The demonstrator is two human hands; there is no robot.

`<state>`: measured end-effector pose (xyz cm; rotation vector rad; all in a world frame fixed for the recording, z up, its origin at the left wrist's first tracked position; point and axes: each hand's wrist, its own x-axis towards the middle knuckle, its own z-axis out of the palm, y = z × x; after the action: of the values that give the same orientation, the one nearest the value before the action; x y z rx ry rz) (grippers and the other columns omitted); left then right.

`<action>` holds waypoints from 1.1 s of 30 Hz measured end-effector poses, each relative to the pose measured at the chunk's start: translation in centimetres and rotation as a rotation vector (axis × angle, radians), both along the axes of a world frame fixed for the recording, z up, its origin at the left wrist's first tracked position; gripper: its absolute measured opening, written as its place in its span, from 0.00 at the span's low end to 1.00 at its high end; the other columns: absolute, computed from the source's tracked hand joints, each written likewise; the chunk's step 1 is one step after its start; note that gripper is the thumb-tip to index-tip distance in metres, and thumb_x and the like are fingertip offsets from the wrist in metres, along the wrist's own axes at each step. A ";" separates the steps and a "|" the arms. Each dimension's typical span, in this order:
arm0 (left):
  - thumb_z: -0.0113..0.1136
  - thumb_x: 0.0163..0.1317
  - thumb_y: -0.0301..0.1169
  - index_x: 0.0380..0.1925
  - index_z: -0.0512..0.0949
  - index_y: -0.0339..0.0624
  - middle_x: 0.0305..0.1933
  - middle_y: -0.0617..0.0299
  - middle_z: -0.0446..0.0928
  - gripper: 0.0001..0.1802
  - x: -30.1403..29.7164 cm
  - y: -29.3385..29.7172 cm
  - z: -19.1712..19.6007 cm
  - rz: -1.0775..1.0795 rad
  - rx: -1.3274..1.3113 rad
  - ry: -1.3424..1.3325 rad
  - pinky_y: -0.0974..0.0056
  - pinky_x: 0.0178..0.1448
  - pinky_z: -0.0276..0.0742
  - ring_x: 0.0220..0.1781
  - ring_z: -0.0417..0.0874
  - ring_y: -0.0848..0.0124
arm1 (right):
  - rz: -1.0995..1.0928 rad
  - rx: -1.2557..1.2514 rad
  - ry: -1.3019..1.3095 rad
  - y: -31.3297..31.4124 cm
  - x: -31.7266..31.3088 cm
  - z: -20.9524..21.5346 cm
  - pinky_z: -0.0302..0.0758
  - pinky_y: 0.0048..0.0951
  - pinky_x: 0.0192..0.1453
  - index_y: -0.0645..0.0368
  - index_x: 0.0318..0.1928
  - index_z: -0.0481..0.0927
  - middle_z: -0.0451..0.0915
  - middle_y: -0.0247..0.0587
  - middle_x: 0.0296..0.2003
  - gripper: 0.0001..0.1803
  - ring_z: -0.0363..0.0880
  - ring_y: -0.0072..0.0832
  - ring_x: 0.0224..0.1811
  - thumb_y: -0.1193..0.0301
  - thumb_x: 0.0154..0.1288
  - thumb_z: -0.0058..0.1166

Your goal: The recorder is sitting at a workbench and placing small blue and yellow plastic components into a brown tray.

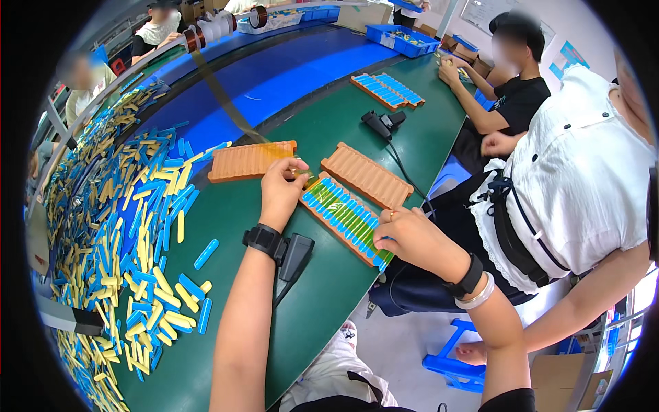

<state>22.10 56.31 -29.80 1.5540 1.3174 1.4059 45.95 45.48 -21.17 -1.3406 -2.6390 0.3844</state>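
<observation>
Fingers of the left hand (281, 192) are pinched together on a clear yellowish film (341, 214) at the far end of an orange tray (328, 229). The tray lies aslant on the green tabletop (357, 130), its near end by the tabletop's edge, and carries a row of blue sticks (335, 187) set side by side. The film runs lengthwise over the sticks. At the tray's near end the right hand (419, 237) is bent over the film, its fingers curled; whether they grasp it or only press, I cannot tell.

Two more orange trays with bare grooves lie close by: a left tray (237, 161) just beyond the left hand and a right tray (367, 175) alongside the filled one. An amber strip (223, 96) slants down from rolls (215, 27) on a rod, crossing the left tray's corner. A black device (296, 255) sits beside the left wrist; another (384, 125), with a cable, lies farther off, near more orange trays of blue sticks (388, 90).

A large heap of blue and yellow sticks (137, 206) spreads along the left. On the right stands a person in white (576, 178); beyond, a person in black (515, 96) works at the tabletop's edge. A blue stool (456, 357) stands on the floor below.
</observation>
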 end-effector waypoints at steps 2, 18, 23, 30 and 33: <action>0.64 0.52 0.18 0.35 0.78 0.38 0.41 0.62 0.76 0.10 0.2 0.0 0.1 -0.013 -0.002 0.002 0.69 0.42 0.77 0.35 0.79 0.73 | 0.025 0.021 0.028 0.6 -0.3 -0.2 0.66 0.38 0.47 0.54 0.30 0.82 0.76 0.36 0.35 0.04 0.74 0.35 0.44 0.69 0.57 0.58; 0.63 0.52 0.17 0.36 0.78 0.37 0.42 0.61 0.76 0.11 0.1 0.2 -0.2 -0.004 0.020 0.038 0.69 0.44 0.78 0.38 0.80 0.72 | 0.020 0.283 0.214 10.1 -8.4 -2.4 0.71 0.39 0.47 0.55 0.29 0.84 0.76 0.39 0.33 0.05 0.74 0.38 0.42 0.68 0.56 0.60; 0.63 0.52 0.18 0.35 0.78 0.37 0.42 0.61 0.77 0.10 0.1 0.0 -0.1 0.013 0.007 -0.010 0.69 0.44 0.77 0.37 0.80 0.72 | 0.017 0.242 0.323 10.1 -7.2 -4.7 0.72 0.40 0.44 0.55 0.32 0.81 0.75 0.39 0.33 0.04 0.75 0.38 0.43 0.70 0.58 0.57; 0.64 0.51 0.19 0.34 0.79 0.37 0.39 0.60 0.77 0.09 0.2 0.2 -0.2 0.029 0.065 0.003 0.68 0.42 0.77 0.35 0.79 0.71 | -0.002 0.326 0.300 9.8 -7.8 -3.7 0.73 0.40 0.43 0.56 0.36 0.81 0.74 0.42 0.33 0.05 0.76 0.42 0.39 0.73 0.60 0.54; 0.63 0.51 0.19 0.34 0.79 0.38 0.39 0.59 0.77 0.09 0.4 0.7 -0.8 0.034 0.083 -0.050 0.67 0.41 0.78 0.34 0.80 0.70 | -0.018 0.300 0.357 9.9 -7.1 -3.4 0.75 0.38 0.44 0.57 0.39 0.81 0.76 0.44 0.36 0.07 0.77 0.44 0.39 0.73 0.60 0.54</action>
<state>22.52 56.97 -30.58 1.5467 1.2763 1.5285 38.84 55.39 -24.55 -1.0865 -2.2800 0.1926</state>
